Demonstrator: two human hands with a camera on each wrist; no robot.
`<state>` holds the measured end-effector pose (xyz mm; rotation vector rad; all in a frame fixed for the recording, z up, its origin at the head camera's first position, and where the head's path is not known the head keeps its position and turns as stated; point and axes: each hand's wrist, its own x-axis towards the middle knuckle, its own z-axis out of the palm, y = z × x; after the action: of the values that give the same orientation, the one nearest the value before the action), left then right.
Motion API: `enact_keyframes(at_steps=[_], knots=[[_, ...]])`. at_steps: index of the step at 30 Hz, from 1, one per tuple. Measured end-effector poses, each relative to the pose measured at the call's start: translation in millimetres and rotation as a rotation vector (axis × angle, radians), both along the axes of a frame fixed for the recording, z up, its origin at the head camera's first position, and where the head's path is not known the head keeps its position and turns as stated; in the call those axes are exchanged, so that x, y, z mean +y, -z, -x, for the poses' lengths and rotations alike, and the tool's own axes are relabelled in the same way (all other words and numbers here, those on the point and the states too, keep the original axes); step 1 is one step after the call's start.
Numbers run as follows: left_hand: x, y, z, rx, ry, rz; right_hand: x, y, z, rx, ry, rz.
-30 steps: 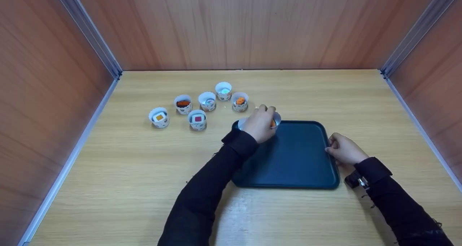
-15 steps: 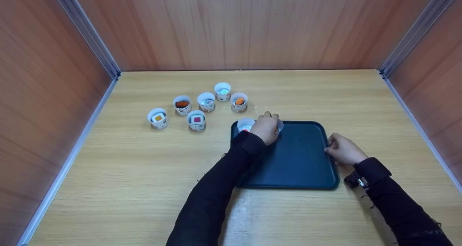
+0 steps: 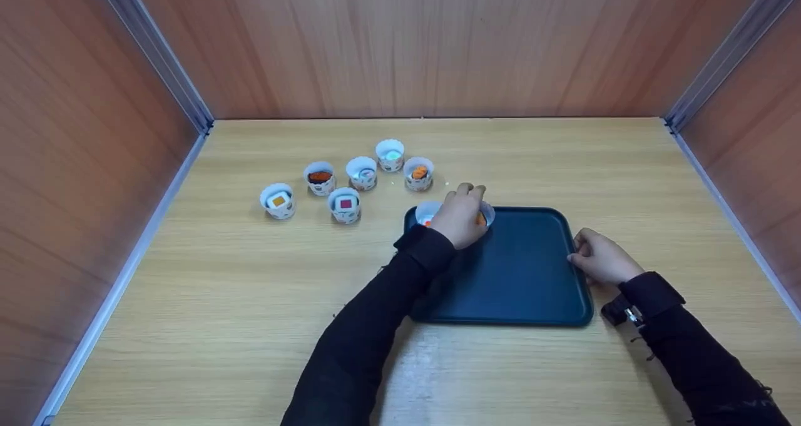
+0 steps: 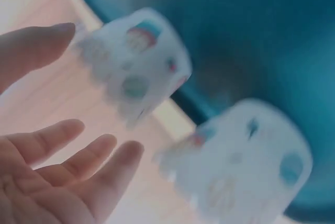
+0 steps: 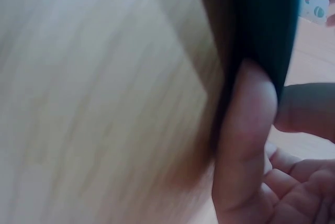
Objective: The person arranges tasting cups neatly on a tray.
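while right hand (image 3: pixel 606 259) still pinches tray (image 3: pixel 519 276), spread left hand (image 3: pixel 460 218) has shifted slightly.

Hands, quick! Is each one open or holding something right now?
Left hand: open, holding nothing, close to two cups.
Right hand: closed, pinching the tray by its edge.

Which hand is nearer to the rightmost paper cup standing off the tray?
Left. The left hand is at the far edge of the tray, in front of the paper cup and to its right; the right hand grips the tray's right edge, farther away.
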<state>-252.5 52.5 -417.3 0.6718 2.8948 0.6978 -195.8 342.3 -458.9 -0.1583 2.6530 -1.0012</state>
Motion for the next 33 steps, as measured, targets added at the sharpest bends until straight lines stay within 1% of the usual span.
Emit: enact_keyframes(at_steps=[4,7,9,14,18,20,22,26,29,33], knots=[[-23.7,-12.2,-0.6,0.052,-0.038,-0.066,1,0.6,0.3,-0.001,-0.002,-0.002],[-49.4,-17.3,-0.2,0.085,-0.103,-0.094,1,1.0,-0.2,0.007,-0.006,-0.005],[-68.1,-18.9,0.9,0.091,-0.163,-0.112,0,0.7,-0.4,0.016,-0.006,-0.011],[-113.2,-18.5,4.5,0.053,-0.353,-0.128,1,0.0,-1.1,0.022,0.004,-0.020],[-142.3,-11.3,7.8,0.008,-0.500,-0.155,1,0.6,-1.8,0.009,0.013,-0.023],[-152.5,-6.2,9.6,-0.003,-0.552,-0.178,2,0.6,-2.3,0.010,0.015,-0.026],[-160.2,-0.1,10.8,-0.011,-0.586,-0.196,2,0.8,-2.4,0.022,0.012,-0.035],[-169.9,11.5,13.0,-0.019,-0.623,-0.197,2,1.0,-2.8,0.033,0.005,-0.038],[-174.2,17.6,15.1,-0.034,-0.628,-0.202,2,1.1,-3.1,0.024,0.006,-0.025],[-178.5,23.5,18.9,-0.074,-0.626,-0.218,2,1.0,-3.6,0.019,0.009,-0.019]])
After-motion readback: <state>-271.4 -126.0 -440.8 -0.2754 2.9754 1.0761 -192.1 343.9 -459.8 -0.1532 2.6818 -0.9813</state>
